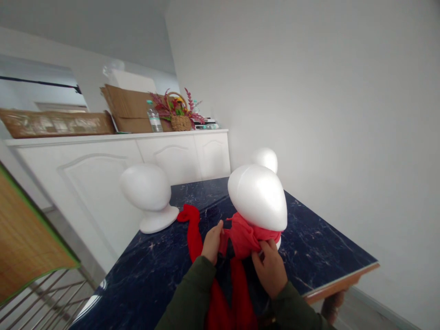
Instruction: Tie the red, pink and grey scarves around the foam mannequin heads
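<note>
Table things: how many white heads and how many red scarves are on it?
White foam heads: 3 (one near the hands, one left, one behind)
Red scarves: 1, held by the left hand and right hand
Total: 4

Spare foam head [148, 192] sits at 10 o'clock on the table [319, 247], another one [265, 158] at 12. Basket [180, 122], bottle [154, 117], cardboard [132, 109] on the sideboard [113, 156].
</note>
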Tool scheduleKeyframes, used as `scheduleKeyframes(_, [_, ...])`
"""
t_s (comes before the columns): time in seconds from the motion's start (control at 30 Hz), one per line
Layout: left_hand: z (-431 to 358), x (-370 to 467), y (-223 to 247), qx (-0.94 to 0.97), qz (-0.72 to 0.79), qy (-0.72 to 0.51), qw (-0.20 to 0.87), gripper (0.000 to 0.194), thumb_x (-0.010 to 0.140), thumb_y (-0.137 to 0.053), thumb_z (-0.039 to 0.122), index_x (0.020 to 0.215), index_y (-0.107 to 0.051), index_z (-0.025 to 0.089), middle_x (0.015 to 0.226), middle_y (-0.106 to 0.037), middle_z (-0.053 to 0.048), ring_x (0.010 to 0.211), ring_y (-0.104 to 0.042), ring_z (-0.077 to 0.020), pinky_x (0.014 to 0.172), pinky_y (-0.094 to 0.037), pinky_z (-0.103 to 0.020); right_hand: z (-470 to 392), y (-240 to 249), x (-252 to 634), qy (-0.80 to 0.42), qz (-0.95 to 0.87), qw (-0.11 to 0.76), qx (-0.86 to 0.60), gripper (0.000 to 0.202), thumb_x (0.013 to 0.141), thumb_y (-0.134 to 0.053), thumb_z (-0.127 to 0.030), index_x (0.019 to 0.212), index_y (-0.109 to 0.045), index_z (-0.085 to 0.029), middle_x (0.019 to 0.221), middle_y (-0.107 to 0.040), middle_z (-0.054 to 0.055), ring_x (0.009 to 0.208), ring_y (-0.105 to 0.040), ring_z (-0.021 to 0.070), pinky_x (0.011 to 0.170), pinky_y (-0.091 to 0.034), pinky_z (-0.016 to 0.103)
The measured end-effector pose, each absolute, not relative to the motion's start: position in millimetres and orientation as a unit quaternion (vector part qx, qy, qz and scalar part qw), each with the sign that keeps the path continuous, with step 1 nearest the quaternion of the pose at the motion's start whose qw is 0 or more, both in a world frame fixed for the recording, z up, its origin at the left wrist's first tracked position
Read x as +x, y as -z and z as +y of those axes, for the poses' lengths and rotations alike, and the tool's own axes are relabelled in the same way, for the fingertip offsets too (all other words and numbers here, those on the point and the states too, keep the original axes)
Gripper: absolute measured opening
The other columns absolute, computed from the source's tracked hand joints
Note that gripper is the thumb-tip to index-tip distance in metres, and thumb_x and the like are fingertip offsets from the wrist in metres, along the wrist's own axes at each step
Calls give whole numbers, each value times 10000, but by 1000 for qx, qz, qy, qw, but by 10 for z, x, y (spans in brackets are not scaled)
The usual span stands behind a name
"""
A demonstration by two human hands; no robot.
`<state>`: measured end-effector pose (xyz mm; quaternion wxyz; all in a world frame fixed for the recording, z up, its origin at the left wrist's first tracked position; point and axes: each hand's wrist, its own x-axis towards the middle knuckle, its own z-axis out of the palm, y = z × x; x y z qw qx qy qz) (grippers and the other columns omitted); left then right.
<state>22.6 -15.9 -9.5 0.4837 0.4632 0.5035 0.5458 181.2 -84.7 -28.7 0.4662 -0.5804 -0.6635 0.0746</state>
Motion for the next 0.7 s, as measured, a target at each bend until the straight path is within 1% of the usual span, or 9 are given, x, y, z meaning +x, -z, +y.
scheduleKeyframes(0.07, [-118,207,134,479,512,-531,476,416,623,-548,559,542,-482,156,404,-439,51,330,-383,-69,339,-271,-190,-841,298,1863,-73,-670,469,-570,101,760,-421,-206,778,-513,-170,809,-507,52,738,-501,171,668,-380,284])
scheduleKeyframes(0.13, [-97,214,178,485,519,-522,473,387,615,-575,525,558,-476,155,407,-432,59,309,-346,-55,322,-229,-180,-832,319,1901,-80,-678,464,-564,114,765,-425,-213,796,-526,-168,762,-535,45,716,-509,172,647,-378,283])
scheduleKeyframes(0.2, [-81,226,221,487,535,-517,458,348,628,-576,490,614,-496,152,424,-449,56,310,-353,-54,325,-237,-177,-825,344,1926,-93,-678,457,-568,133,771,-430,-228,821,-538,-168,741,-562,41,685,-520,170,626,-378,283])
scheduleKeyframes(0.27, [-60,220,251,485,558,-520,428,314,639,-579,446,710,-522,146,472,-499,35,349,-419,-77,355,-298,-190,-833,361,1948,-104,-676,452,-572,143,775,-436,-238,834,-546,-168,742,-576,40,668,-525,165,619,-381,283])
scheduleKeyframes(0.37, [-31,167,249,485,591,-538,356,326,613,-616,367,836,-543,140,700,-600,-49,586,-563,-155,519,-427,-261,-885,367,2024,-105,-691,464,-543,129,776,-448,-245,815,-547,-173,749,-568,35,683,-520,151,636,-388,271])
scheduleKeyframes(0.47, [-50,127,192,526,595,-545,268,312,640,-588,375,853,-569,149,920,-589,-93,875,-545,-223,759,-420,-339,-922,382,2230,-74,-675,507,-531,138,782,-451,-286,772,-532,-175,729,-537,28,645,-491,134,607,-392,255])
scheduleKeyframes(0.53, [-94,139,147,582,575,-527,229,309,716,-496,414,851,-584,150,935,-591,-93,923,-527,-235,825,-387,-365,-868,412,2442,-35,-620,542,-566,172,787,-439,-314,803,-526,-167,743,-529,39,644,-482,140,601,-399,263])
scheduleKeyframes(0.6, [-149,177,111,624,552,-507,221,334,772,-416,418,868,-592,151,937,-600,-89,925,-530,-228,852,-372,-364,-731,456,2666,1,-580,544,-606,241,787,-425,-330,902,-530,-146,834,-548,77,750,-503,172,684,-415,303])
scheduleKeyframes(0.7, [-214,242,82,648,529,-490,245,336,799,-382,387,936,-590,162,1006,-596,-79,972,-517,-211,898,-342,-338,-444,526,2889,2,-605,467,-644,323,768,-427,-334,965,-557,-113,987,-555,139,971,-480,234,869,-347,397])
